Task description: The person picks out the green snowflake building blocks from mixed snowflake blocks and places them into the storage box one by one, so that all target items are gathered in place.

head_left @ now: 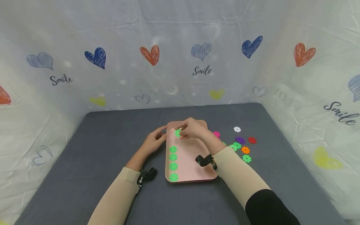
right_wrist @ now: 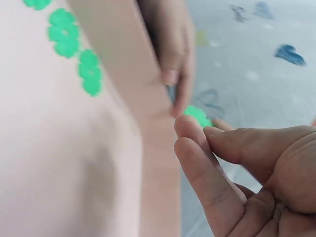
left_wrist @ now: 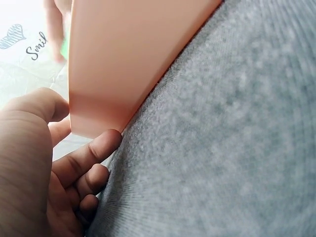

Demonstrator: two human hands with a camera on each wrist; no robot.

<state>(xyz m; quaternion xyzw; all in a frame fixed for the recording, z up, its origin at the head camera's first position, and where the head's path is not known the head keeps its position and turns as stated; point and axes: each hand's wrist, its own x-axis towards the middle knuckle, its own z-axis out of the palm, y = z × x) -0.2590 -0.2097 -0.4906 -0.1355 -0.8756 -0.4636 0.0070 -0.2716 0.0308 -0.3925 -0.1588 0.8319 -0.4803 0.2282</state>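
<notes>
From my seat, the pink tray (head_left: 192,162) looks partly filled. Four green flowers (head_left: 173,157) lie in a line along its left side. My right hand (head_left: 194,128) pinches one more green flower (head_left: 177,132) over the tray's far left corner. I can't tell if that one touches the tray floor. My left hand (head_left: 153,142) has its fingers loosely apart, with the tips touching the outside of the tray near that same corner.

I'd guess a good bit is left. On the table (head_left: 123,128), to the right of the tray, lie more green pieces (head_left: 247,158), a pink piece (head_left: 216,134), a white piece (head_left: 237,129), a purple piece (head_left: 240,140), an orange piece (head_left: 245,150) and a red piece (head_left: 252,140). I see none of those other colors inside the tray, but my right arm (head_left: 236,172) hides some of it.

The head view shows the whole line, but the fingers look tiny. The right wrist view shows the pinch up close, with only three flowers of the line. The left wrist view shows the tray's outer wall and my fingers against it, but not the tray floor.
</notes>
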